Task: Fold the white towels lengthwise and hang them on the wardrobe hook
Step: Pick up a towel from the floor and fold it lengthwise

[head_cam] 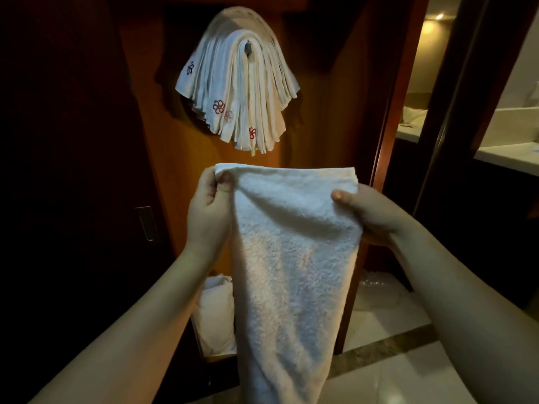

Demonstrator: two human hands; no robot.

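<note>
I hold a white towel up in front of me, hanging down past the frame's lower edge. My left hand pinches its top left corner. My right hand grips the top right edge, thumb on the front of the cloth. Above, several folded white towels with red and blue embroidered marks drape over a metal hook on the wooden wardrobe panel.
The wardrobe's wooden back panel faces me, with a dark door and its handle at left. More white linen lies in the wardrobe's bottom. A bathroom counter shows at right, pale tiled floor below.
</note>
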